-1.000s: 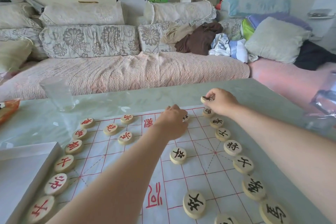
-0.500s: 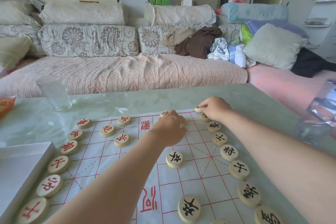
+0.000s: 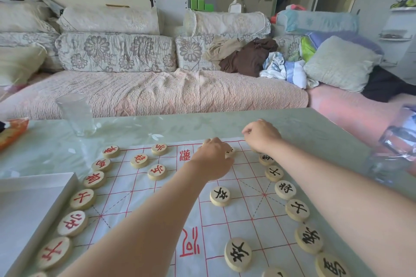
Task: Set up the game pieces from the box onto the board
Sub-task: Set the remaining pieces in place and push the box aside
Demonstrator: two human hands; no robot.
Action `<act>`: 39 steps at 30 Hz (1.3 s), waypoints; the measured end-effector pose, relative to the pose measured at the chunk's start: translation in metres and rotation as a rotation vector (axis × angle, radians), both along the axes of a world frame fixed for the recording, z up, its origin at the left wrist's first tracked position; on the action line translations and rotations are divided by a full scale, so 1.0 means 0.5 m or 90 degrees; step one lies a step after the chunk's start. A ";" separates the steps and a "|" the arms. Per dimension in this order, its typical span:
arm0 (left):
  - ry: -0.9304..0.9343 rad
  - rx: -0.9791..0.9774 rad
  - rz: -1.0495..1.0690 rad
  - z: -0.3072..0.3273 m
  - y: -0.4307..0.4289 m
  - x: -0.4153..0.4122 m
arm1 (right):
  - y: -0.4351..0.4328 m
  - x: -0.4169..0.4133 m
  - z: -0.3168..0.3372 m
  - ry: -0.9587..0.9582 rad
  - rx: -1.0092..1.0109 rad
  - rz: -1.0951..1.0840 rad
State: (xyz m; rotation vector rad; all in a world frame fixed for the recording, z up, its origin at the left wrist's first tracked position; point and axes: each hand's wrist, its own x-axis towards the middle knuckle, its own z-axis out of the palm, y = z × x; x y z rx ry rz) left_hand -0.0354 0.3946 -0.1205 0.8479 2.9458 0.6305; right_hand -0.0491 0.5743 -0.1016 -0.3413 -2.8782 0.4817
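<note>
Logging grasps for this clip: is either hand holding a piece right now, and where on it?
Left hand rests fingers on a black-marked piece at its rim; a closed grip cannot be told. Right hand is curled, with no piece visible.

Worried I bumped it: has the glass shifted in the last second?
No; the glass stands where it was, just behind the far-left red piece.

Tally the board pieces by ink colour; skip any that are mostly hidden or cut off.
Red pieces: 9
Black pieces: 8
Total: 17
Skipped: one piece under the left hand and two slivers at the bottom edge.
</note>
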 end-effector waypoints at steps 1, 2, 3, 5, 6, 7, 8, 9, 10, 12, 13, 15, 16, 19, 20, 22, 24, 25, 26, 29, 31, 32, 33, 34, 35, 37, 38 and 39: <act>0.007 0.007 0.013 0.005 -0.008 0.005 | -0.016 0.005 0.005 0.004 -0.017 0.030; 0.014 0.012 0.027 0.011 -0.019 0.011 | -0.036 0.011 0.011 0.000 -0.031 0.060; 0.018 0.015 0.042 0.017 -0.033 0.017 | -0.059 0.019 0.018 -0.007 -0.043 0.085; 0.027 0.018 0.069 0.029 -0.073 0.031 | -0.113 0.040 0.034 -0.019 -0.054 0.132; 0.030 0.018 0.082 0.035 -0.099 0.040 | -0.142 0.051 0.043 -0.023 -0.060 0.155; 0.034 0.016 0.097 0.040 -0.127 0.049 | -0.173 0.063 0.050 -0.026 -0.069 0.177; 0.038 0.012 0.113 0.046 -0.158 0.060 | -0.205 0.073 0.057 -0.026 -0.079 0.200; 0.042 0.008 0.130 0.051 -0.192 0.072 | -0.238 0.083 0.061 -0.026 -0.090 0.219; 0.045 0.005 0.146 0.055 -0.229 0.084 | -0.271 0.093 0.066 -0.028 -0.102 0.240; 0.049 0.000 0.171 0.063 -0.306 0.111 | -0.342 0.116 0.072 -0.042 -0.121 0.282; 0.057 -0.007 0.185 0.066 -0.346 0.125 | -0.380 0.128 0.074 -0.051 -0.127 0.302; 0.075 -0.012 0.221 0.068 -0.427 0.154 | -0.458 0.152 0.076 -0.078 -0.124 0.344; 0.077 -0.009 0.241 0.069 -0.467 0.172 | -0.497 0.164 0.076 -0.095 -0.113 0.368; 0.072 -0.014 0.301 0.062 -0.586 0.228 | -0.609 0.209 0.075 -0.144 -0.060 0.441; 0.073 -0.027 0.315 0.057 -0.624 0.248 | -0.644 0.224 0.073 -0.156 -0.045 0.465; 0.093 -0.061 0.343 0.047 -0.691 0.287 | -0.704 0.249 0.066 -0.169 -0.002 0.507; 0.124 -0.079 0.368 0.035 -0.740 0.320 | -0.752 0.267 0.056 -0.168 0.041 0.534; 0.124 -0.077 0.375 0.029 -0.757 0.334 | -0.772 0.275 0.050 -0.167 0.055 0.543; 0.115 -0.072 0.373 0.026 -0.773 0.347 | -0.788 0.280 0.045 -0.166 0.066 0.548; 0.059 -0.056 0.338 0.018 -0.814 0.368 | -0.824 0.288 0.029 -0.161 0.088 0.566; 0.022 -0.041 0.324 0.014 -0.839 0.373 | -0.840 0.287 0.021 -0.141 0.087 0.574; 0.012 -0.042 0.324 0.013 -0.849 0.374 | -0.847 0.287 0.019 -0.128 0.081 0.575; 0.009 -0.054 0.334 0.011 -0.858 0.374 | -0.854 0.287 0.018 -0.116 0.074 0.576; 0.014 -0.078 0.355 0.010 -0.863 0.374 | -0.862 0.286 0.016 -0.107 0.065 0.578; 0.021 -0.108 0.381 0.010 -0.866 0.374 | -0.870 0.285 0.015 -0.101 0.055 0.579; 0.036 -0.159 0.415 0.013 -0.865 0.374 | -0.889 0.280 0.011 -0.095 0.034 0.574; 0.042 -0.169 0.419 0.015 -0.863 0.374 | -0.900 0.275 0.008 -0.093 0.026 0.570; 0.044 -0.169 0.418 0.015 -0.861 0.373 | -0.910 0.269 0.005 -0.092 0.021 0.566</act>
